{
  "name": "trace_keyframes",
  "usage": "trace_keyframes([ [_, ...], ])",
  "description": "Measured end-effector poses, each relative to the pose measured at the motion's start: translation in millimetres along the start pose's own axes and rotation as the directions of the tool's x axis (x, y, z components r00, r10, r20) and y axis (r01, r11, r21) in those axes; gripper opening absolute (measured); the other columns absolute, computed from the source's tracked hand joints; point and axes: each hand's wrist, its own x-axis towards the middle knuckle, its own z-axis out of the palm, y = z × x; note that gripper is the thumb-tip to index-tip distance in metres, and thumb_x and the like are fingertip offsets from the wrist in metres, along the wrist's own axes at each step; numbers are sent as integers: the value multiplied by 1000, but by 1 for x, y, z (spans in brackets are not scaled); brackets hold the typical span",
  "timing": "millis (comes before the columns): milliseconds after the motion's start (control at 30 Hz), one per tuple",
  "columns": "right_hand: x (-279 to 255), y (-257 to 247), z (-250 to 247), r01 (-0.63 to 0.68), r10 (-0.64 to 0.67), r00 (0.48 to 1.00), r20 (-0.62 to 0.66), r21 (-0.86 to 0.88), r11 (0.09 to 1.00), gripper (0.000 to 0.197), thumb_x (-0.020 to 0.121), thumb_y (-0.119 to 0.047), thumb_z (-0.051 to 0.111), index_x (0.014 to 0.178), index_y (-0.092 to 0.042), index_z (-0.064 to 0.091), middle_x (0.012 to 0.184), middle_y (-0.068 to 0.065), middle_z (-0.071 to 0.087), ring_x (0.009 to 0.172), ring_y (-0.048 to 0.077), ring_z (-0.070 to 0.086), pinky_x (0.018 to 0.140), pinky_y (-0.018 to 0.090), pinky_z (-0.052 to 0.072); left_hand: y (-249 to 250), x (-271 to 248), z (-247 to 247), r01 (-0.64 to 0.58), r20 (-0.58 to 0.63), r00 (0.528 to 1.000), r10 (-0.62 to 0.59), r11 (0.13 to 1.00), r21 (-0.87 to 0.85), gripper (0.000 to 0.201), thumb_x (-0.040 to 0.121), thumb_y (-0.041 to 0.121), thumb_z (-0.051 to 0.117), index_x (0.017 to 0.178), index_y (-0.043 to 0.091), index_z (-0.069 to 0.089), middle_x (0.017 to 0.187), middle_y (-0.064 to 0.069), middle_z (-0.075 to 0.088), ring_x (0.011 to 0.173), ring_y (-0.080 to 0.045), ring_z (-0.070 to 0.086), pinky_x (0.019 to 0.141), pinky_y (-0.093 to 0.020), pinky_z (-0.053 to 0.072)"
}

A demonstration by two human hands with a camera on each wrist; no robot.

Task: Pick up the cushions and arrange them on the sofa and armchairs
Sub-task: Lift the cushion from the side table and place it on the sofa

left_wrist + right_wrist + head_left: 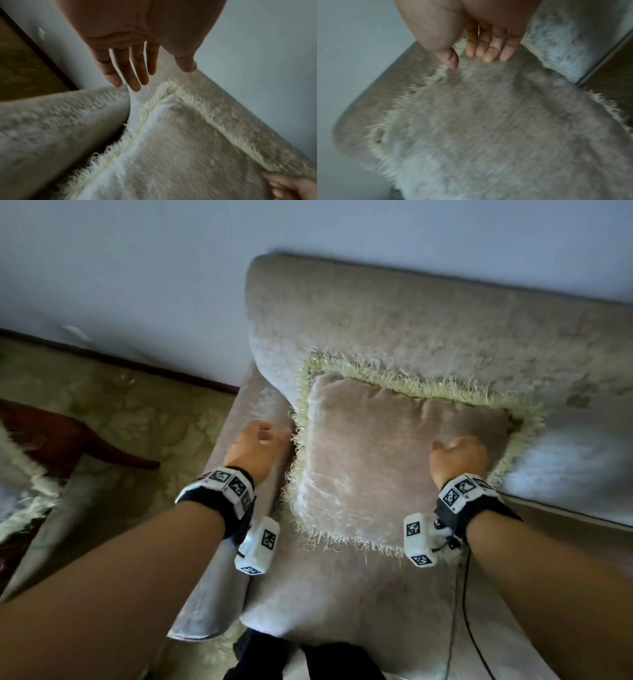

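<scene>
A beige velvet cushion [394, 460] with a cream fringe leans against the backrest of a beige armchair [411, 320], its lower edge on the seat. My left hand [263, 440] hovers over the left armrest beside the cushion's left fringe, fingers [135, 75] straight and spread, holding nothing. My right hand [459, 453] rests on the cushion's upper right part. In the right wrist view its fingertips [488, 56] touch the cushion [488, 128] near the top fringe, thumb beside them. The left wrist view shows the cushion's top left corner [188, 155].
A pale wall stands close behind the armchair. Patterned carpet [120, 412] lies to the left with a dark wooden furniture leg [85, 446] and a fringed pale object [20, 474] at the frame's edge. The right armrest [565, 474] borders the cushion. A black cable [462, 611] hangs from my right wrist.
</scene>
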Motion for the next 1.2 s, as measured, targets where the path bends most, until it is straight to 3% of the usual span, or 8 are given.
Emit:
trace_keyframes([
  [100, -32, -53, -1, 80, -79, 991, 112, -1, 997, 40, 92, -31, 64, 121, -4, 65, 122, 18, 66, 109, 36, 64, 88, 36, 49, -25, -22, -58, 26, -76, 997, -24, 999, 24, 50, 90, 57, 58, 126, 22, 60, 110, 10, 62, 98, -13, 56, 79, -26, 40],
  [267, -118, -142, 8, 299, -263, 931, 253, -113, 948, 48, 97, -34, 58, 124, 6, 61, 126, 23, 64, 112, 35, 61, 85, 31, 43, -86, -61, -155, 123, -151, 981, -121, 992, 2, 44, 87, 63, 56, 113, 29, 66, 107, 3, 68, 103, -23, 64, 88, -35, 53],
  [433, -229, -218, 50, 477, -415, 840, 349, -111, 872, 40, 86, -38, 59, 94, 0, 67, 102, 22, 71, 87, 36, 64, 58, 28, 37, -157, -107, -266, 130, -265, 955, -136, 991, -41, 43, 90, 59, 56, 116, 27, 65, 110, 2, 67, 99, -20, 60, 82, -30, 46],
  [567, -340, -275, 93, 625, -533, 710, 460, -64, 778, 41, 91, -39, 61, 106, -3, 73, 105, 15, 73, 100, 37, 66, 79, 32, 49, -237, -153, -357, 162, -338, 925, -175, 985, -68, 46, 90, 60, 55, 116, 23, 65, 113, -1, 68, 104, -26, 63, 90, -38, 52],
  [700, -449, -323, 139, 726, -626, 602, 496, -15, 687, 39, 91, -36, 60, 70, -3, 61, 65, 7, 57, 72, 34, 57, 68, 31, 40, -317, -197, -442, 228, -425, 872, -245, 969, -91, 46, 92, 58, 53, 119, 21, 64, 122, 0, 66, 106, -26, 62, 83, -32, 46],
  [833, -535, -368, 171, 836, -702, 456, 546, 8, 549, 51, 96, -39, 55, 57, -8, 48, 58, 7, 53, 65, 32, 51, 65, 33, 38, -371, -230, -508, 277, -501, 809, -307, 951, -137, 45, 94, 55, 53, 121, 20, 62, 119, 4, 64, 91, -20, 59, 74, -30, 44],
  [1033, -606, -441, 221, 932, -774, 283, 566, 28, 361, 58, 98, -42, 55, 50, -13, 40, 48, 3, 47, 49, 20, 47, 47, 27, 28, -430, -231, -563, 326, -557, 740, -377, 925, -193, 44, 92, 56, 55, 121, 23, 63, 123, 4, 65, 94, -17, 56, 78, -30, 46],
  [1200, -625, -504, 283, 961, -771, 226, 595, -4, 278, 57, 94, -53, 52, 53, -15, 42, 53, 3, 47, 50, 24, 45, 52, 31, 33, -456, -195, -600, 391, -530, 738, -418, 905, -169, 46, 92, 55, 57, 124, 22, 62, 129, 2, 63, 102, -19, 57, 84, -29, 45],
])
